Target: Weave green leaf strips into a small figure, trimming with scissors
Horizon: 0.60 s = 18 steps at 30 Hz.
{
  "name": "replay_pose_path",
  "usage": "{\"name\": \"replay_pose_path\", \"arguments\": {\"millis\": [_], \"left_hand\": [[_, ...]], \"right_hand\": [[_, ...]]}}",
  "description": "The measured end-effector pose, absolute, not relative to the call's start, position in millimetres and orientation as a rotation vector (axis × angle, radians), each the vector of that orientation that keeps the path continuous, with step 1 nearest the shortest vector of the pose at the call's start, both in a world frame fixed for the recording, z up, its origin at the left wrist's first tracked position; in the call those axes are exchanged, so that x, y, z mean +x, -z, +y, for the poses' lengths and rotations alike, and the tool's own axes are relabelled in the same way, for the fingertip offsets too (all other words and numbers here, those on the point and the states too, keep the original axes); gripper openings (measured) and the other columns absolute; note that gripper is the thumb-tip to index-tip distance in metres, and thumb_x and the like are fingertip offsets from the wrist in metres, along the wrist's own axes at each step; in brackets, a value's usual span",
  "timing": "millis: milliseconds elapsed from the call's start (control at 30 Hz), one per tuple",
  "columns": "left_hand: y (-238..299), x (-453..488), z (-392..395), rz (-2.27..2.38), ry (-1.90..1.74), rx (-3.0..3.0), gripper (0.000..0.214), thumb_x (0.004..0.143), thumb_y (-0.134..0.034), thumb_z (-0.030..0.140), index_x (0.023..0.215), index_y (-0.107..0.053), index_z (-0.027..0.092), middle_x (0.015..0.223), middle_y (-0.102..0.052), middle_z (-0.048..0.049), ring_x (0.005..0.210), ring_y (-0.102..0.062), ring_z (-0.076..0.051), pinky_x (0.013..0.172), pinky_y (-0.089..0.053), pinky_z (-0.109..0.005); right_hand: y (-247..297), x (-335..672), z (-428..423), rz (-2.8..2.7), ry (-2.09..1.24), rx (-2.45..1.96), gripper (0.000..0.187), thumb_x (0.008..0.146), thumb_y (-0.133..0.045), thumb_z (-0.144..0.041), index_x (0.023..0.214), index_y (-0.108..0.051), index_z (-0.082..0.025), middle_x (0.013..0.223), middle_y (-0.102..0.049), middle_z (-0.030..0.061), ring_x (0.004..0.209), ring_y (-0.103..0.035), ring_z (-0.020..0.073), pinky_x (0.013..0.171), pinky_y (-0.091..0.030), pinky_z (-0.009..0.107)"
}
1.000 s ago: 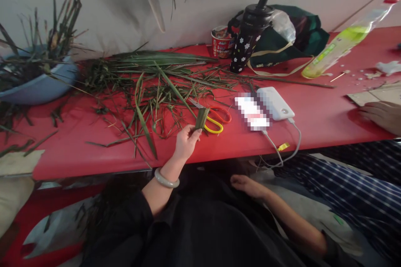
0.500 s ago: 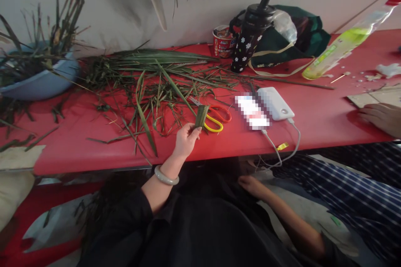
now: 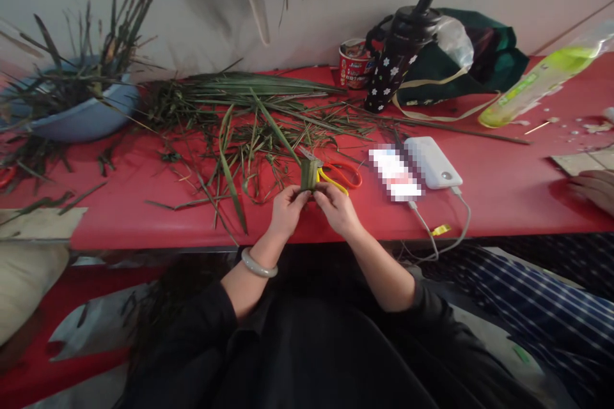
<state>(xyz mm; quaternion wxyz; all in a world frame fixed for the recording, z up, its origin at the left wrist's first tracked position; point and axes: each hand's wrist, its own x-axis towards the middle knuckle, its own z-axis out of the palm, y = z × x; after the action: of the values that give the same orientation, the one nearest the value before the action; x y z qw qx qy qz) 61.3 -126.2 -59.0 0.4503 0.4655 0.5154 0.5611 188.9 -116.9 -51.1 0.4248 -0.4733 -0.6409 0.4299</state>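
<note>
Between my two hands, over the front part of the red table (image 3: 177, 230), a short folded piece of green leaf (image 3: 309, 174) stands upright. My left hand (image 3: 288, 208), with a pale bangle on its wrist, pinches the leaf's lower left. The fingers of my right hand (image 3: 338, 208) are closed on its lower right edge. Just behind the leaf lie scissors (image 3: 346, 174) with red and yellow handles, partly hidden by it and my right hand. Loose cut leaf strips (image 3: 249, 153) are scattered to the left and behind.
A blue basin (image 3: 91, 118) of stalks stands at left. Toward the back are a paper cup (image 3: 354, 70), a black tumbler (image 3: 391, 70), a green bag (image 3: 499, 51) and a leaning bottle (image 3: 532, 89). A phone (image 3: 396, 172) and power bank (image 3: 434, 163) lie right. Another person's hand (image 3: 597, 188) rests far right.
My right hand has come up from my lap to the leaf piece and taken hold beside my left hand. The view has shifted slightly left.
</note>
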Motion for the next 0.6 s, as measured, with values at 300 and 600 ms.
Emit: {"name": "replay_pose_path", "arguments": {"millis": [300,600], "left_hand": [[55.7,61.5,-124.6,1.247,-1.369,1.131,0.018,0.069,-0.058,0.034,0.068,-0.058,0.016,0.053,-0.052,0.0031,0.051,-0.047,-0.008,0.051,-0.038,-0.021],[58.9,62.3,-126.4,1.124,-1.427,1.011,0.016,0.07,-0.058,0.03,0.077,-0.059,0.016,0.062,-0.059,0.0015,0.053,-0.052,-0.009,0.054,-0.044,-0.023]], "right_hand": [[56.8,174.9,-111.7,-1.446,-0.998,-1.13,0.016,0.077,-0.048,-0.031,0.078,-0.055,-0.017,0.057,-0.052,-0.0032,0.049,-0.047,0.0082,0.048,-0.042,0.021],[56.3,175.6,-112.8,-1.4,-1.085,-1.091,0.014,0.076,-0.048,-0.031,0.08,-0.053,-0.018,0.059,-0.053,-0.0032,0.049,-0.047,0.0077,0.047,-0.042,0.021]]}}
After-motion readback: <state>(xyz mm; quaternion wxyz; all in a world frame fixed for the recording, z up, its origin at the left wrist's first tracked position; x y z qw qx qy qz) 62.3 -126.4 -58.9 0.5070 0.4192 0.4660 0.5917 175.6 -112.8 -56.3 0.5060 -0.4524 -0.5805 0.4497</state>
